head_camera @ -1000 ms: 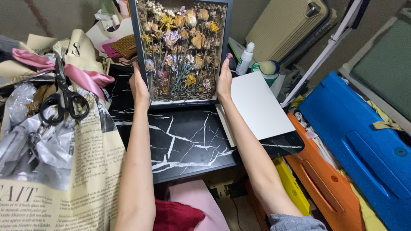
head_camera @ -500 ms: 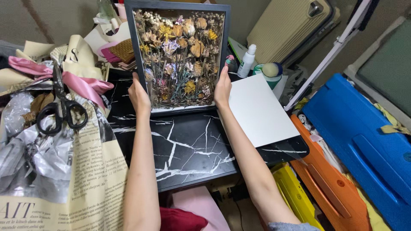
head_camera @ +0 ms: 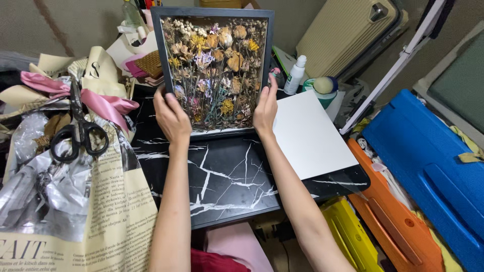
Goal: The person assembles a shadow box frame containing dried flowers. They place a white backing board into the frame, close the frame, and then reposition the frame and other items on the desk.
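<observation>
Flower frame above black marble table.

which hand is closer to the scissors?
Left. The left hand holds the left edge of the framed dried flowers, with the scissors lying on the wrapping paper just beyond it. The right hand holds the frame's right edge, farther away.
</observation>
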